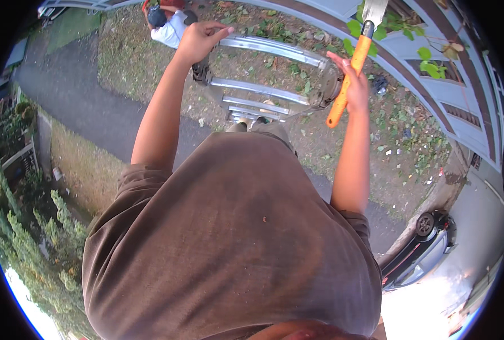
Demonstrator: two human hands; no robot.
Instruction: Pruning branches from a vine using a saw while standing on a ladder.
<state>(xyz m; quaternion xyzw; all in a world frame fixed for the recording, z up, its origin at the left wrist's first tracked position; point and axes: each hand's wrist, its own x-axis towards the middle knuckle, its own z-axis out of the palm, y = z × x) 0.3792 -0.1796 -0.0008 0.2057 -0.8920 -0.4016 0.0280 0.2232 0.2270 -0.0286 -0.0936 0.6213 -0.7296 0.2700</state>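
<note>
Below me an aluminium ladder [263,89] runs down toward my feet. Above its left rail is my left hand [202,41], thumb and fingertips drawn together; whatever may be between them I cannot make out. Beside the right rail, my right hand [354,85] holds a scraper by its orange handle [363,51]. The handle lies across the palm, some fingers are stretched out toward the ladder, and the metal blade [375,10] points away, up toward the siding.
Blue-grey house siding [472,122] curves along the right, with a green vine [430,65] on it. A person in a white shirt [170,29] is on the ground at the far left. Leaf-littered ground [399,141] and a dark paved path [87,96] lie below. A car [425,255] stands at right.
</note>
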